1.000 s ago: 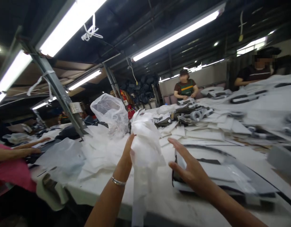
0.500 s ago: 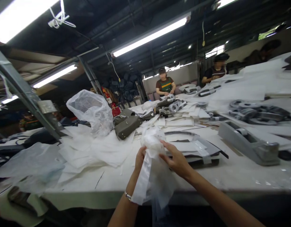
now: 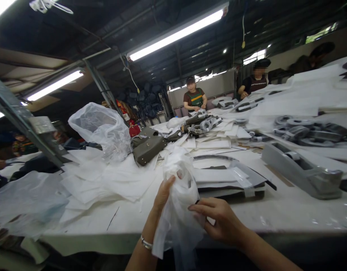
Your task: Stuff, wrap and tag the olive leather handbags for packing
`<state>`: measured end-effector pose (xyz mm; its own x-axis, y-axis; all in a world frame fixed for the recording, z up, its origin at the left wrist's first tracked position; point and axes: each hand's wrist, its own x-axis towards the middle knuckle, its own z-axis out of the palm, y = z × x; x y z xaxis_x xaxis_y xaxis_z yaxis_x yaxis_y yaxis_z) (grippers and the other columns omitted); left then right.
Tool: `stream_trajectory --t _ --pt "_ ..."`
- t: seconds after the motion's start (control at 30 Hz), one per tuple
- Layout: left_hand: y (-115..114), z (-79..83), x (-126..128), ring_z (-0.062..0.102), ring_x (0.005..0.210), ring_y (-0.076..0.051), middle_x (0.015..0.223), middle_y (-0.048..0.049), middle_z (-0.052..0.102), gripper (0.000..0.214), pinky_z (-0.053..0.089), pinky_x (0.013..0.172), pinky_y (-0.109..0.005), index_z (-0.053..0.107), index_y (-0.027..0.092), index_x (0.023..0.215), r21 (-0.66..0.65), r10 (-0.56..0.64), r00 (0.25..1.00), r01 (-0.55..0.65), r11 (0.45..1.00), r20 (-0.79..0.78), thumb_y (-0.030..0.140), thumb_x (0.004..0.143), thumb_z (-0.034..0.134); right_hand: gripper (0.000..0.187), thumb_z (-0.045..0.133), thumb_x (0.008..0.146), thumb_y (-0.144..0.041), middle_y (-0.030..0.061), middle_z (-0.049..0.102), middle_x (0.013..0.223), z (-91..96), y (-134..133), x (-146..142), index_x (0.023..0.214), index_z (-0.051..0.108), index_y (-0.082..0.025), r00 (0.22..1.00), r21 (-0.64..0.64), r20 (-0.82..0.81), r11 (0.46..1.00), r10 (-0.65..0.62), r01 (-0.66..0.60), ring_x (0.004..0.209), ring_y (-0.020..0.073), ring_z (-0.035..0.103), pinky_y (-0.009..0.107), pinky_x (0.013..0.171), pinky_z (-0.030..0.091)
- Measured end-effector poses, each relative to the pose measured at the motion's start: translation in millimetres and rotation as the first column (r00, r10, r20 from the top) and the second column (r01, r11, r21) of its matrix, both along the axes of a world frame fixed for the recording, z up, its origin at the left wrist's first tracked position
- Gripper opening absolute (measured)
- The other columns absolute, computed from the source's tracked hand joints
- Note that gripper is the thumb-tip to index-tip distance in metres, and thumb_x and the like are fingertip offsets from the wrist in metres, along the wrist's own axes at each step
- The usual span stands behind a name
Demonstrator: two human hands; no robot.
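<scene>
A crumpled, translucent white plastic bag [image 3: 182, 195] is bunched up in front of me, its lower end hanging past the table edge. My left hand [image 3: 163, 192] grips its left side, the thumb near the top of the bunch and the other fingers partly hidden behind the film. Lower down on the right, my right hand [image 3: 220, 219] pinches the bag's side between thumb and fingers. Just beyond the bag lies a flat grey handbag panel [image 3: 243, 180] with white sheets and clear film on it. An olive handbag [image 3: 149, 150] sits farther back, left of the bunch.
White foam sheets [image 3: 105, 180] spread across the table's left side, beside a large puffed-up clear bag [image 3: 101, 126]. A grey tape dispenser [image 3: 301, 171] stands at right. Wrapped grey straps [image 3: 308, 130] lie behind it. Co-workers [image 3: 194, 97] are across the table.
My right hand has moved down along the plastic bag, and the bunch has spread open more at its top. My left hand still grips it. The view has shifted slightly.
</scene>
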<state>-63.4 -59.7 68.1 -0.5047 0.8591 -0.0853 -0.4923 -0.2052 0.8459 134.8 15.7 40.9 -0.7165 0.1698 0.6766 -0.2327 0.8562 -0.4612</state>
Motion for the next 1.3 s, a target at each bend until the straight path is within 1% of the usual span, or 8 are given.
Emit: stream_trajectory --t 0.13,0.23,0.53,0.73,0.9,1.03,1.17,1.3 --pt "1 20.9 -5 0.067 0.088 -0.021 0.096 -0.0048 0.07 0.044 0.052 0.084 -0.031 0.068 0.016 0.102 0.111 0.069 0.995 -0.062 0.992 -0.066 0.038 0.067 0.084 0.019 0.051 0.096 -0.023 0.001 0.064 0.072 32.7 3 16 0.09 0.068 -0.021 0.961 -0.345 -0.254 0.938 -0.112 0.018 0.066 0.014 0.061 0.025 0.064 0.049" --pt "4 36.5 0 0.066 0.084 -0.019 0.094 -0.0036 0.069 0.044 0.052 0.08 -0.028 0.067 0.017 0.106 0.137 0.102 0.988 -0.086 0.987 -0.115 0.035 0.068 0.082 0.018 0.051 0.098 -0.027 0.0007 0.067 0.081 58.5 11 11 0.099 0.068 -0.024 0.92 -0.433 -0.302 0.896 -0.25 0.102 0.078 0.015 0.065 0.026 0.074 0.052" --pt "18 51.7 37 0.066 0.08 -0.019 0.092 -0.0055 0.071 0.034 0.052 0.075 -0.027 0.069 0.014 0.105 0.156 -0.046 0.986 0.071 0.985 -0.158 0.019 0.072 0.071 0.047 0.052 0.097 -0.027 0.0067 0.05 0.148 79.3 41 -27 0.144 0.048 -0.027 0.942 -0.034 -0.242 0.972 -0.233 0.231 0.137 0.0231 0.045 0.044 0.115 0.04" --pt "20 40.4 54 0.068 0.082 -0.023 0.097 -0.0083 0.072 0.061 0.053 0.075 -0.031 0.059 0.013 0.127 0.105 -0.064 0.985 0.081 0.991 -0.16 0.016 0.068 0.07 0.032 0.062 0.09 -0.021 0.008 0.066 0.123 78.8 59 -30 0.122 0.065 -0.024 0.939 0.07 -0.209 0.953 -0.274 0.294 0.121 0.0242 0.056 0.043 0.107 0.047" --pt "22 41.0 58 0.066 0.077 -0.021 0.092 -0.0085 0.072 0.054 0.052 0.072 -0.03 0.065 0.012 0.116 0.08 -0.07 0.985 0.083 0.993 -0.155 0.016 0.063 0.071 0.022 0.062 0.092 -0.021 0.006 0.071 0.109 83.9 72 -21 0.113 0.067 -0.022 0.953 0.238 -0.201 0.932 -0.227 0.272 0.103 0.0205 0.063 0.038 0.095 0.05" --pt "25 44.7 61 0.064 0.075 -0.02 0.089 -0.0075 0.072 0.04 0.05 0.07 -0.028 0.069 0.011 0.102 0.089 -0.065 0.984 0.081 0.993 -0.169 0.017 0.062 0.073 0.015 0.056 0.096 -0.02 0.0056 0.073 0.099 92.3 73 -15 0.105 0.069 -0.021 0.946 0.411 -0.228 0.859 -0.229 0.307 0.099 0.0205 0.064 0.038 0.093 0.047" --pt "28 48.9 62 0.066 0.084 -0.023 0.096 -0.0092 0.073 0.05 0.051 0.076 -0.031 0.067 0.012 0.114 0.15 -0.078 0.983 0.104 0.983 -0.168 0.015 0.063 0.071 0.018 0.05 0.095 -0.016 0.0073 0.071 0.092 101.0 56 -6 0.097 0.068 -0.02 0.936 0.518 -0.205 0.78 -0.286 0.352 0.095 0.0218 0.063 0.039 0.092 0.044" --pt "30 48.0 58 0.068 0.087 -0.025 0.093 -0.0096 0.073 0.052 0.051 0.081 -0.033 0.067 0.011 0.115 0.149 -0.134 0.988 0.144 0.978 -0.072 0.014 0.063 0.069 0.026 0.047 0.095 -0.019 0.0091 0.071 0.097 95.7 34 2 0.112 0.066 -0.017 0.907 0.554 -0.15 0.726 -0.393 0.406 0.079 0.0205 0.064 0.035 0.074 0.045"
